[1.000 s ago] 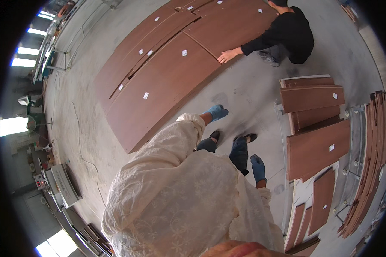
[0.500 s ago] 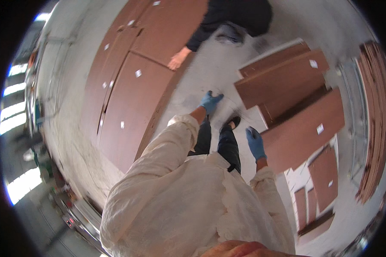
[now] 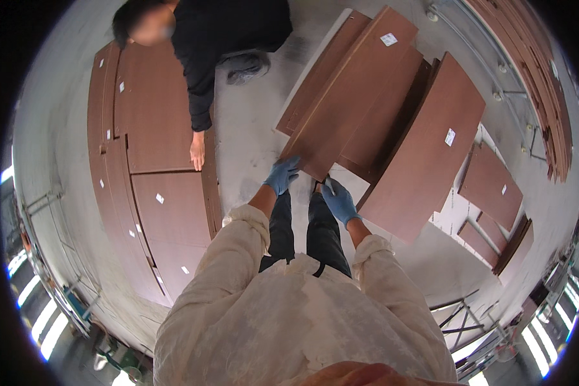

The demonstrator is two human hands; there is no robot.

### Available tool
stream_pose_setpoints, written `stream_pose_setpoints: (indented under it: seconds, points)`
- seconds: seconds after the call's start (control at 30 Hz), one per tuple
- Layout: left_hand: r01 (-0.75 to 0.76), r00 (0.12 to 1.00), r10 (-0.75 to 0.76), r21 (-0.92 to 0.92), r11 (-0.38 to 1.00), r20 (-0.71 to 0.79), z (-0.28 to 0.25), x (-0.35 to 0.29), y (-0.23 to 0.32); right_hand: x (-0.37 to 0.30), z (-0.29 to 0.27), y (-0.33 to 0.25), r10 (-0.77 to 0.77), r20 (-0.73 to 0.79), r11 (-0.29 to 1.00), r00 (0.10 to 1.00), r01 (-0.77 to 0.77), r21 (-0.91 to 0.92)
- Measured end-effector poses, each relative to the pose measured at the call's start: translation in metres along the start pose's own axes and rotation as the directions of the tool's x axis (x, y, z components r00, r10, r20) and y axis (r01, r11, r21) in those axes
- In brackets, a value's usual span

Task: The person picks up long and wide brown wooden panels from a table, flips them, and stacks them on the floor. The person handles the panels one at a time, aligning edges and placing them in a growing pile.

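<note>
Since half a second ago, the view has turned, and the left hand (image 3: 282, 175) has come up to the near end of a long brown board (image 3: 350, 96). The right hand (image 3: 340, 201) has come in too and is just by the same end.

Both hands wear blue gloves. The left hand has its fingers close together at the left corner of the board. I cannot tell if it grips the board. The right hand has its fingers bent near the other corner, but I cannot tell if they touch it or hold it.

The long brown board is straight ahead, on top of other brown boards on the grey floor (image 3: 248, 138). It slants up to the right and has a white label (image 3: 388, 40) near its far end. To its right lies a wide brown board (image 3: 424, 154), and past that are some smaller boards (image 3: 492, 185).

On the left, a co-worker in a black top (image 3: 235, 24) leans down. The co-worker's hand (image 3: 197, 151) is at the edge of some big flat boards (image 3: 154, 109).
</note>
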State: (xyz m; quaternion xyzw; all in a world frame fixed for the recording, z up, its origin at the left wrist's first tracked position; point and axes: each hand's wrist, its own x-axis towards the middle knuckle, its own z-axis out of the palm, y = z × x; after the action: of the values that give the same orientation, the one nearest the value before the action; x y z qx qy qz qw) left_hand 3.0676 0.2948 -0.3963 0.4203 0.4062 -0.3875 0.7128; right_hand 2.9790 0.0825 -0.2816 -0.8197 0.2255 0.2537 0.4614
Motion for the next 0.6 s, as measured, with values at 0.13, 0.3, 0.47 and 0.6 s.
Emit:
stream_pose_setpoints:
  seconds: [0.13,0.3,0.47,0.6]
  points:
    - [0.068,0.99,-0.048,0.144,0.987,-0.136,0.015,-0.005,0.01,0.026,-0.004,-0.011,0.052,-0.238,0.996,0.97,-0.032,0.086]
    - [0.059,0.993,-0.071,0.127,0.99,0.091,0.016,-0.028,0.026,0.075,-0.023,-0.021,0.283,-0.31,0.906,0.907,-0.147,0.397]
    - [0.075,0.978,-0.111,0.201,0.977,0.177,0.03,-0.059,0.039,0.138,-0.044,-0.031,0.466,-0.328,0.764,0.822,-0.187,0.618]
    - [0.086,0.973,-0.129,0.217,0.972,0.191,0.044,-0.077,0.049,0.162,-0.053,-0.03,0.539,-0.352,0.683,0.765,-0.153,0.714]
